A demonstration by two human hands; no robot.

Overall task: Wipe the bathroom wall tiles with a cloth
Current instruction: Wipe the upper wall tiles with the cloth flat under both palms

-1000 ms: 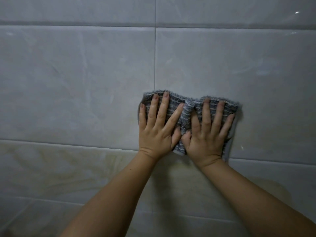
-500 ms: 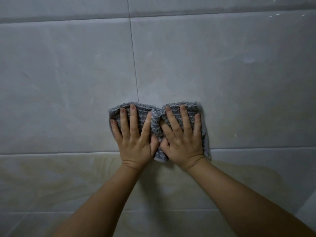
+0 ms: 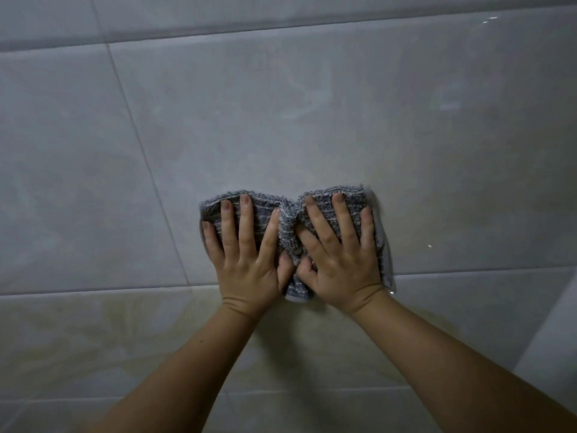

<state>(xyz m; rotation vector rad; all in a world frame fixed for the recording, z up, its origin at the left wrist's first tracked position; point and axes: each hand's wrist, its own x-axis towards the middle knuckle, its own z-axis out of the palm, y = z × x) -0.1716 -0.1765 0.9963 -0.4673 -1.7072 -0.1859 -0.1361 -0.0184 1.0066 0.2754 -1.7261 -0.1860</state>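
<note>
A grey striped cloth (image 3: 288,228) lies flat against the grey wall tiles (image 3: 281,120), bunched into a ridge in its middle. My left hand (image 3: 246,260) presses its left half with straight, spread fingers. My right hand (image 3: 338,260) presses its right half the same way. The two thumbs meet at the cloth's lower middle. The cloth sits just above a horizontal grout line, and its lower corner crosses that line.
Below the grout line runs a row of beige-tinted tiles (image 3: 93,332). A vertical grout joint (image 3: 146,160) slants to the left of the cloth. A pale edge (image 3: 552,339) shows at the lower right.
Both hands slid the cloth down the tile toward the lower grout line, and it bunched up more between them. The view tilted, so the vertical joint now slants.
</note>
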